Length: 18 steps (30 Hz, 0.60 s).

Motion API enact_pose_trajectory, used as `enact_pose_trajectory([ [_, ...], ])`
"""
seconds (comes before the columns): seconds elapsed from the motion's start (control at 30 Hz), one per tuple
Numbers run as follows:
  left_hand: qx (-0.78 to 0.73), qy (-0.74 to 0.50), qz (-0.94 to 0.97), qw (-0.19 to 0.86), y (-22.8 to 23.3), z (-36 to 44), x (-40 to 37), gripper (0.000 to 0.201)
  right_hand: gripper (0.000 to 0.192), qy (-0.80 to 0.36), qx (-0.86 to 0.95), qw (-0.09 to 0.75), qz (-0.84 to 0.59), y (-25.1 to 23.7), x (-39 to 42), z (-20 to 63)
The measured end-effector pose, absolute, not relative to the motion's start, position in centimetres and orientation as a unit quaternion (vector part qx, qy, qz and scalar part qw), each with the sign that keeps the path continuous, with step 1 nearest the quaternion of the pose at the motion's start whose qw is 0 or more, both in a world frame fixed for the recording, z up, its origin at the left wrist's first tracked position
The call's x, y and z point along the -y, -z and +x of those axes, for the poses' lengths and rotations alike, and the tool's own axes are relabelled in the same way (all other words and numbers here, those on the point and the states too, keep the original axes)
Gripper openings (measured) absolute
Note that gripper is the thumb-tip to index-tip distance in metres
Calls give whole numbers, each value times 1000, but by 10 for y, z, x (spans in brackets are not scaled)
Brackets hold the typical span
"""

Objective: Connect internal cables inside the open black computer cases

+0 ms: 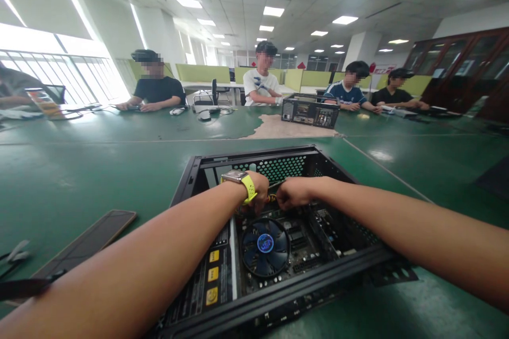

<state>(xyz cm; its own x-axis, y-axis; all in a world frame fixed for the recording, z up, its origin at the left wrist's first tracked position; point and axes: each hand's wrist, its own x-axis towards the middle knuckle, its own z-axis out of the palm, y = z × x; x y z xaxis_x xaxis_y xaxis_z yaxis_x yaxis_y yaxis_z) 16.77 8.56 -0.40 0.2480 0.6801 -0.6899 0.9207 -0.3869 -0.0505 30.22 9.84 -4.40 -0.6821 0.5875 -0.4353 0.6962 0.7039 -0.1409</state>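
Observation:
An open black computer case [318,270] lies on its side in front of me, and both my hands reach down into its far part. My left hand [260,190], with a yellow-strapped watch above it, has its fingers curled closed. Close beside it, my right hand [295,193] is closed too, knuckles up. Yellow and red wires [272,198] show between the two hands; the fingertips and what they pinch are hidden. Nearer to me sit a black CPU fan [265,248] on the motherboard [304,243] and a power supply [212,288] with yellow labels.
A dark, flat, long object [95,235] lies left of the case on the green table [151,175], with a cable end beside it. Across the table, several people sit or stand; one touches another open computer case [310,111]. Cables and mice lie along the far side.

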Motion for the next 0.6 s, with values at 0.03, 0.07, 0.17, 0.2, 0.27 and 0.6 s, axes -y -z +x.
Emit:
enact_pose_trajectory([
  [0.03, -519, 329, 766, 188, 5, 168, -86, 21, 15, 149, -905, 183, 353, 44, -99, 303],
  [0.07, -517, 331, 766, 189, 5, 168, -86, 23, 15, 148, -906, 183, 351, 44, -100, 304],
  [0.17, -516, 326, 770, 187, -1, 168, -84, 24, 17, 138, -909, 175, 351, 45, -102, 306],
  [0.2, -518, 321, 771, 185, -4, 168, -83, 23, 17, 131, -911, 170, 352, 46, -102, 307],
  [0.27, -523, 309, 774, 176, -10, 168, -81, 22, 18, 119, -914, 162, 353, 46, -102, 307],
  [0.6, -523, 286, 788, 153, -14, 171, -81, 33, 16, 115, -923, 159, 331, 48, -101, 306],
])
